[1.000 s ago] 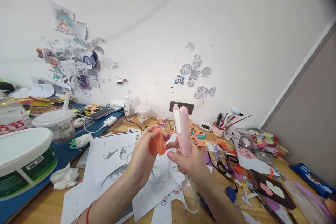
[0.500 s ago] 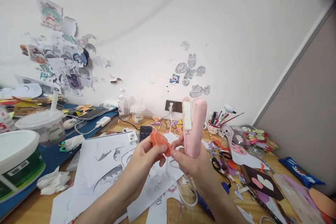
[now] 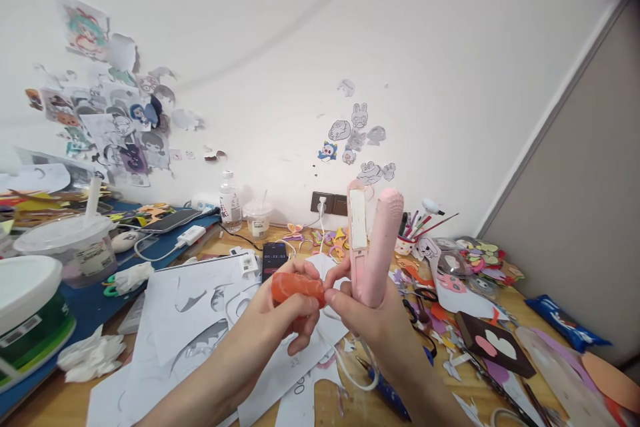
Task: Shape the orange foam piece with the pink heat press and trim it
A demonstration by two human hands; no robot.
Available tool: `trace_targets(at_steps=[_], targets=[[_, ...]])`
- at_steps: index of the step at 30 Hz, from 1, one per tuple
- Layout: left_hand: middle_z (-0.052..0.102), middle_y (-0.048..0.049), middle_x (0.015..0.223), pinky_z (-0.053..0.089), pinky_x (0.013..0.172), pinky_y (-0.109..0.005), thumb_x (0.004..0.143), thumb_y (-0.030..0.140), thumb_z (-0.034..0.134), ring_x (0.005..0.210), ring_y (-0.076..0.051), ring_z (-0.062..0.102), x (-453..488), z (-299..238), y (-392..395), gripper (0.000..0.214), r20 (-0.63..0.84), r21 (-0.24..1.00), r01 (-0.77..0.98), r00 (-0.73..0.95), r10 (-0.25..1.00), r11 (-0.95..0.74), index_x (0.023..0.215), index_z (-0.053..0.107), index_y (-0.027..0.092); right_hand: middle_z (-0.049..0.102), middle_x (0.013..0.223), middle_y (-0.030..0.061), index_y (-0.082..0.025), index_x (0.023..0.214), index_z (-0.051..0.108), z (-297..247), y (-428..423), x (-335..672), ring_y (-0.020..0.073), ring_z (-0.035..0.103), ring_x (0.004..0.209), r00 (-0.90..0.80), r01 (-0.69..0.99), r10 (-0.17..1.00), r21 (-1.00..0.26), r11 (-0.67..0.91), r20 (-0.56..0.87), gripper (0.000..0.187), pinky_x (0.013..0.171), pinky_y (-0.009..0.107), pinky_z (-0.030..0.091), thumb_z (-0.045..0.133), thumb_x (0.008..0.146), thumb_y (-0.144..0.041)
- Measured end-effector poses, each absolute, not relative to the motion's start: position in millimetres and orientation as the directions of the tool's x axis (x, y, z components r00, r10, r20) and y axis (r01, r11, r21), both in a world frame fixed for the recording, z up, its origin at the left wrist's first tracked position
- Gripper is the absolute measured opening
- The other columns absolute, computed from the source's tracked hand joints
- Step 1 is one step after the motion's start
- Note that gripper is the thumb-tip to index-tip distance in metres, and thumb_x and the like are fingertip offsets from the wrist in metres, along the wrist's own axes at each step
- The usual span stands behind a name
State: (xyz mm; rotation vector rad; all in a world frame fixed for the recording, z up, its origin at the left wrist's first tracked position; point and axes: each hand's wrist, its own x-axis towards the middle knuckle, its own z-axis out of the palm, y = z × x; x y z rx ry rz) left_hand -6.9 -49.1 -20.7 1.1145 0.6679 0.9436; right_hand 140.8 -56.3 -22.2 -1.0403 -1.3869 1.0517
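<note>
My left hand [image 3: 277, 330] pinches a small orange foam piece [image 3: 295, 286], rolled into a short tube, above the papers. My right hand [image 3: 373, 323] grips the lower end of a pink mini hair straightener [image 3: 373, 247], which stands upright with its two arms spread apart and a white plate showing on the left arm. The thumb and forefinger of my right hand touch the right end of the orange piece. A white cord [image 3: 353, 373] loops down from the straightener.
Printed sheets with grey shapes [image 3: 200, 307] cover the wooden desk. A black phone [image 3: 274, 258] lies behind my hands. Scissors [image 3: 423, 310], foam scraps and a brown card with a heart [image 3: 493, 343] lie right. A white tub [image 3: 27, 313], a lidded cup [image 3: 75, 240] and crumpled tissue [image 3: 90, 353] sit left.
The straightener's arms have spread from shut to open. The orange piece has gone from a rounded flap to a rolled tube held lower. The view has shifted slightly right.
</note>
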Motion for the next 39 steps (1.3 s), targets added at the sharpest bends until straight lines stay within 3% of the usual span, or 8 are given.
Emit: trace_targets(at_steps=[4,11,15,19,26,33,36,39], targets=[[0.038,0.0096,0.052,0.016,0.043,-0.020,0.070,0.008,0.049,0.046,-0.006,0.022,-8,-18,-50,0.023,-0.074,0.937,-0.257,0.511,0.857,0.234,0.088,0.043,0.021,0.031,0.045,-0.0119,-0.021,0.084,0.052,-21,-58,141,0.0058,0.025,0.041,-0.073,0.057,0.972,-0.972,0.229,0.224,0.016,0.041,0.022,0.020,0.061,0.073,-0.027],[0.032,0.0106,0.051,0.012,0.043,-0.020,0.074,0.012,0.055,0.047,-0.006,0.017,-8,-21,-48,0.022,-0.083,0.942,-0.231,0.544,0.835,0.244,0.088,0.043,0.023,0.059,0.074,-0.0037,-0.021,0.080,0.050,-14,-61,140,0.0050,0.034,0.047,-0.092,0.063,0.963,-0.964,0.259,0.253,0.013,0.045,0.023,0.030,0.059,0.071,-0.021],[0.035,0.0090,0.056,0.010,0.044,-0.020,0.078,0.035,0.063,0.048,-0.006,0.019,-14,-20,-46,0.025,-0.067,0.951,-0.212,0.572,0.817,0.226,0.093,0.045,0.025,0.051,0.064,-0.0065,-0.021,0.082,0.049,-15,-59,142,0.0041,0.029,0.044,-0.072,0.054,0.966,-0.966,0.252,0.248,0.019,0.042,0.022,0.024,0.063,0.069,-0.021],[0.050,0.0029,0.072,0.014,0.044,-0.018,0.077,0.060,0.053,0.052,-0.006,0.036,-20,-12,-45,0.040,-0.082,0.929,-0.256,0.563,0.822,0.268,0.096,0.048,0.024,0.055,0.075,-0.0046,-0.021,0.087,0.045,-15,-57,144,0.0033,0.030,0.045,-0.048,0.026,0.967,-0.967,0.253,0.251,0.025,0.042,0.022,0.022,0.064,0.070,-0.023],[0.053,0.0016,0.063,0.028,0.040,-0.017,0.088,0.049,0.040,0.051,-0.010,0.045,-19,-13,-43,0.029,-0.025,0.936,-0.272,0.579,0.815,0.222,0.096,0.046,0.022,0.028,0.048,-0.0128,-0.020,0.085,0.046,-16,-58,145,0.0055,0.022,0.044,-0.063,0.105,0.965,-0.960,0.259,0.254,0.022,0.043,0.023,0.019,0.064,0.073,-0.026],[0.059,-0.0019,0.071,0.039,0.037,-0.019,0.084,0.050,0.046,0.055,-0.015,0.057,-15,-14,-42,0.032,0.026,0.962,-0.240,0.555,0.831,0.130,0.098,0.041,0.022,0.024,0.046,-0.0129,-0.020,0.083,0.047,-14,-59,146,0.0057,0.020,0.043,-0.073,0.203,0.966,-0.945,0.257,0.247,0.016,0.043,0.022,0.018,0.061,0.076,-0.026],[0.059,-0.0038,0.083,0.046,0.043,-0.025,0.087,0.045,0.041,0.059,-0.016,0.061,-14,-17,-42,0.026,0.106,0.981,-0.191,0.445,0.889,-0.021,0.100,0.039,0.022,0.029,0.047,-0.0121,-0.021,0.088,0.048,-13,-59,147,0.0058,0.025,0.044,-0.056,0.189,0.968,-0.949,0.251,0.245,0.018,0.043,0.021,0.020,0.061,0.077,-0.028],[0.054,-0.0051,0.100,0.052,0.063,-0.032,0.084,0.034,0.054,0.078,-0.018,0.063,-15,-26,-40,0.029,0.529,0.836,0.088,0.134,0.838,-0.542,0.107,0.040,0.024,0.033,0.048,-0.0112,-0.021,0.085,0.048,-13,-60,147,0.0052,0.027,0.042,-0.065,0.092,0.971,-0.967,0.237,0.231,0.018,0.042,0.021,0.021,0.059,0.080,-0.034]])
